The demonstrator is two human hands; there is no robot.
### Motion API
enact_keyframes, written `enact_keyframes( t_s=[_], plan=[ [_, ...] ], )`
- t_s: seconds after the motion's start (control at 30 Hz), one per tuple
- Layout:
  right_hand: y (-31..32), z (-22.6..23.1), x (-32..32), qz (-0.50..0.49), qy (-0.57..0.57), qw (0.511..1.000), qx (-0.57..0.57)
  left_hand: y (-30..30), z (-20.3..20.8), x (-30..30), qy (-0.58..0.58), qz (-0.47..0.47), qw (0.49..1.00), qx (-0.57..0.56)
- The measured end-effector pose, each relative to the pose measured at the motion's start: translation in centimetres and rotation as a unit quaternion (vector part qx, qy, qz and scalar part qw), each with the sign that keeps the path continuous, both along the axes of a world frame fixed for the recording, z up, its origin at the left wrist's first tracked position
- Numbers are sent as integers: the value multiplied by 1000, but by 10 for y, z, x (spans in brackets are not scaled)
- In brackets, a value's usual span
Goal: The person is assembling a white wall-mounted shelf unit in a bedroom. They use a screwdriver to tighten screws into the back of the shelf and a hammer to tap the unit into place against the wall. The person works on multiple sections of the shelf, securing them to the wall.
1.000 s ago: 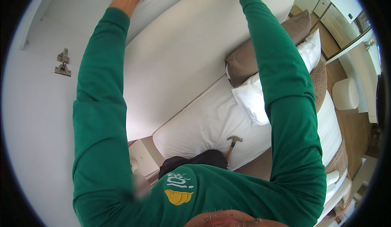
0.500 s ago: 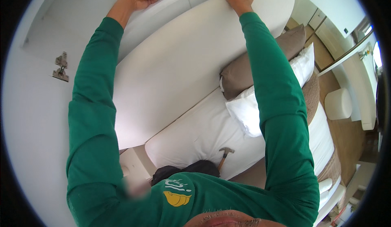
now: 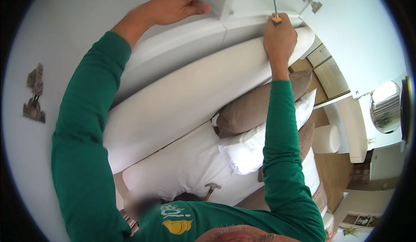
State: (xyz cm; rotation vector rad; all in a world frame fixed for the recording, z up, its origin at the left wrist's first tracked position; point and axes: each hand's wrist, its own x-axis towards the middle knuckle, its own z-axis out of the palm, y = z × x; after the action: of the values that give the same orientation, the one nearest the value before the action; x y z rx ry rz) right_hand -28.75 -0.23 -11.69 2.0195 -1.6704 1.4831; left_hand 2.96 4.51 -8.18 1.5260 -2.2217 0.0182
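Observation:
My right hand (image 3: 280,40) is closed round the handle of a screwdriver (image 3: 274,0), its thin metal shaft pointing up into the cabinet. Only a yellow and black bit of the handle shows above the fist. My left hand (image 3: 175,8) is raised beside the cabinet's inner wall, thumb and fingers bent round something thin and greyish that I cannot make out. Below both hands runs the cabinet's white bottom edge (image 3: 186,36). A metal hinge (image 3: 308,0) sits on the open white door (image 3: 359,29) at the right, and another hinge (image 3: 34,93) on the white panel at the left.
Under the cabinet stands a long white padded headboard (image 3: 173,107). The bed (image 3: 182,168) holds a brown pillow (image 3: 245,112), a white pillow (image 3: 242,153) and a hammer (image 3: 211,190). Farther right are a white stool (image 3: 326,138) and a round mirror (image 3: 385,107).
The view has tilted up, so more of the cabinet, the right door's hinge and the screwdriver show. My right hand has moved to the right relative to the left, which stays raised.

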Motion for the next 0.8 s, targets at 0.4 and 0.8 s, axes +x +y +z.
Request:
enact_keyframes(
  t_s=[0.4,0.8],
  plan=[
    [-13,-10,17,-23,-16,999,-27,20,49,8,-51,-29,994,92],
    [-18,-11,19,-23,20,999,-43,36,49,3,-13,15,992,121]
  ],
)
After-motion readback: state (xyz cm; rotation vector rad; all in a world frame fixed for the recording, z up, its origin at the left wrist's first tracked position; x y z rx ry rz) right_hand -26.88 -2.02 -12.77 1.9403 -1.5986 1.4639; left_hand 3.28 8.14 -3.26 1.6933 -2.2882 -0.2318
